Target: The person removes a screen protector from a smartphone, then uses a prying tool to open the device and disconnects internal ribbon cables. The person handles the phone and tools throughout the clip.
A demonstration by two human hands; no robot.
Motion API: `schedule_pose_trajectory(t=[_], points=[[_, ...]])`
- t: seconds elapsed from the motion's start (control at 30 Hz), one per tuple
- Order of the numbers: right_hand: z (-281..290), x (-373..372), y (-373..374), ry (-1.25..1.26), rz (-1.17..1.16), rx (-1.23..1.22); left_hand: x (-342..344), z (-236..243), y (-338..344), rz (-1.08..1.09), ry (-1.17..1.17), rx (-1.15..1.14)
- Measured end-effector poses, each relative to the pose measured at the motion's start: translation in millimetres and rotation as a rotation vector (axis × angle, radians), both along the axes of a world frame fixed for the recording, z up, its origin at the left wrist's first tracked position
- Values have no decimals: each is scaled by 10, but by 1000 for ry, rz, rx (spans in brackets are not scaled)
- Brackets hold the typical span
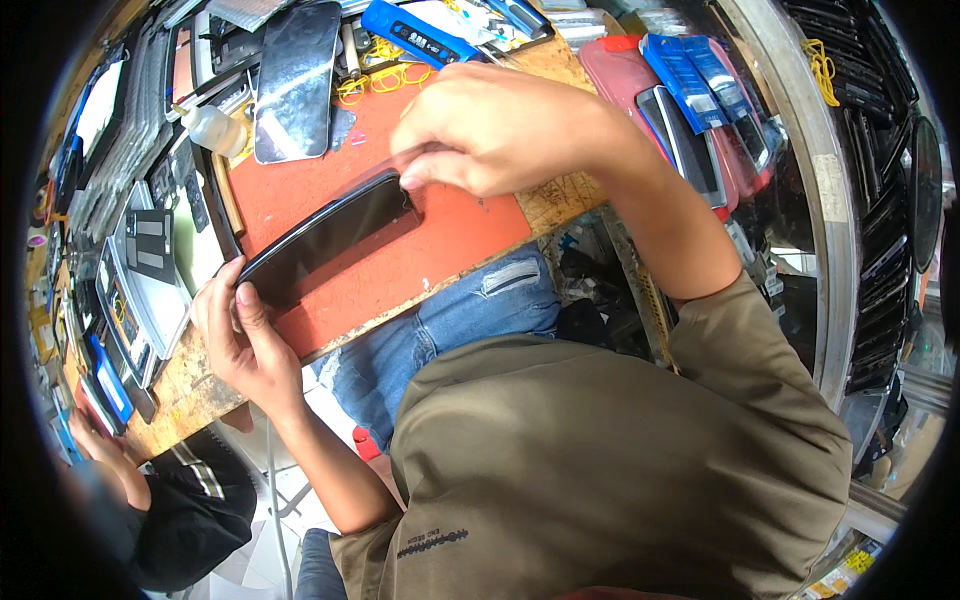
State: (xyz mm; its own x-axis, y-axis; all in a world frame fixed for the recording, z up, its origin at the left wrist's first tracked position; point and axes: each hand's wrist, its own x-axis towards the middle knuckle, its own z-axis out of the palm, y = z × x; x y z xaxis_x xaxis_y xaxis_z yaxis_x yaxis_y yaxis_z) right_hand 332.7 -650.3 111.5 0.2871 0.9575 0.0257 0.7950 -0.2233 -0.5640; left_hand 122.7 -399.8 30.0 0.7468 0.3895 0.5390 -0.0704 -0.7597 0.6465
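Black glossy rectangular phone point(335, 232), slim w/ rounded corners, held on a slant over the matte red work mat point(290, 192) on the worn wooden tabletop point(190, 408), L end nearer the person, R end farther off. Front is near-solid black, looks unlit, w/ a thin bright line along the upper long edge. Dark reddish band along its lower side; can't tell if shadow or reflection. Hands: bare left hand point(248, 335) closed on the phone's L end, thumb & fingers pinching it; bare right hand point(475, 135) has fingers curled, thumb tip at the R end, but blur means can't tell if it grips or only touches. Pale see-thru streak by the upper edge, film or motion blur, unclear. Phone's back hidden; ends partly covered by fingers. Beyond it: smudged grey glossy flat panel point(295, 85), translucent white squeeze bottle point(215, 130), blue handheld device point(410, 32), its lower end partly behind R hand. Co-worker's bare hand point(100, 445), far L, is hard to make out near the dark fisheye rim.
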Motion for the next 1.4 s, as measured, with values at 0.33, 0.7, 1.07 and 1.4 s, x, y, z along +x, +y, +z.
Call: schedule_pose_trajectory(t=[0.33,0.7,1.07,1.4], points=[[-237,-194,-106,-30,-83,165,167,244,-499,-108,119,472],[-253,-23,-216,-105,-4,118,216,183,-643,-97,110,488],[-434,-65,-335,179,-69,143,199,270,-664,-102,136,464],[-357,-71,-518,-205,-740,383,260,385,-549,-186,237,462]])
